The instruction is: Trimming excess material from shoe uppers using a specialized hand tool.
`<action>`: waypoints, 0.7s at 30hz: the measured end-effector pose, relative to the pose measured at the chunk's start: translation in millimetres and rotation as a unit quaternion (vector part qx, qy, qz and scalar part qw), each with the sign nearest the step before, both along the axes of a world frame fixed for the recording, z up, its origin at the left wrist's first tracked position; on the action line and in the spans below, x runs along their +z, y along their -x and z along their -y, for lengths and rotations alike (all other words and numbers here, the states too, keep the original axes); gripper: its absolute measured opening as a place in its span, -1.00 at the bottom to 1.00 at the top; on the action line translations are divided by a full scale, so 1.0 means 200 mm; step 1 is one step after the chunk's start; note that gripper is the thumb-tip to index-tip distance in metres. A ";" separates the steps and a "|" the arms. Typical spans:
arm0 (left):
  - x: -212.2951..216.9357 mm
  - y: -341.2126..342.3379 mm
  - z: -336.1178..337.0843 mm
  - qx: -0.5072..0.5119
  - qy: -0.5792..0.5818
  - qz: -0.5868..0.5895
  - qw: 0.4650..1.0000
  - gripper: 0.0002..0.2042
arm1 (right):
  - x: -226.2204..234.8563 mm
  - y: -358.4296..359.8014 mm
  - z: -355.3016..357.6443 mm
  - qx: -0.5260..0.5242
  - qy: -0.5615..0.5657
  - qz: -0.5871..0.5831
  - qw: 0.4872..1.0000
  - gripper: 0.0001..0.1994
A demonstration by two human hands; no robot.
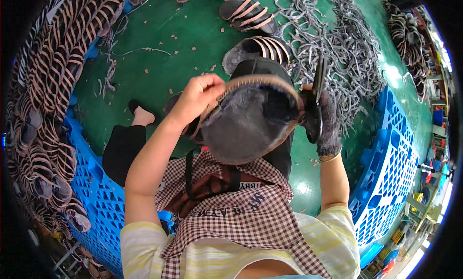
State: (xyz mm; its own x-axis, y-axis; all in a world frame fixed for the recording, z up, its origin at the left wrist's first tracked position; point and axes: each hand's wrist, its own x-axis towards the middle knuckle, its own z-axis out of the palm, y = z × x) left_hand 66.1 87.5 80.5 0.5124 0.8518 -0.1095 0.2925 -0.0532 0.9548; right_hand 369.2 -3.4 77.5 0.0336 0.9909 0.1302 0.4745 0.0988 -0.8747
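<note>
Two hands at work on one fleece-lined slipper (238, 124), up above the checked apron (241, 214): left hand (198, 96) pinching its stitched rim, gloved right hand (329, 122) closed around dark scissors (320, 78) at the opposite edge (can't tell if it grips the rim too). Judging by grey strips (354, 42) heaped on the green floor (159, 35), plenty's trimmed; this slipper seems mid-trim, remainder unclear.
</note>
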 end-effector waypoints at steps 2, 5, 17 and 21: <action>0.07 -0.02 -0.04 0.035 0.202 0.278 0.938 -0.90 | 0.12 0.11 -0.04 0.017 0.012 -0.136 0.990 -0.43; 0.14 0.02 -0.13 0.092 0.221 0.340 0.909 -0.84 | 0.16 0.21 -0.14 0.015 -0.016 -0.325 0.946 -0.45; 0.06 -0.15 0.35 0.139 0.193 0.540 0.808 -0.75 | 0.28 0.57 -0.40 -0.114 -0.106 -0.366 0.917 -0.62; 0.09 -0.12 0.29 0.249 0.059 0.471 0.844 -0.83 | 0.29 0.63 -0.42 -0.095 -0.078 -0.467 0.876 -0.62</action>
State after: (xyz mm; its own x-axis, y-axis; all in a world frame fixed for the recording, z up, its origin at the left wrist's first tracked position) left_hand 89.1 29.5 99.2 0.0017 0.9989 0.0478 -0.6409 -0.0356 0.7668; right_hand 243.6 80.2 134.8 0.3603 0.9284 0.0907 -0.4197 0.2482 -0.8731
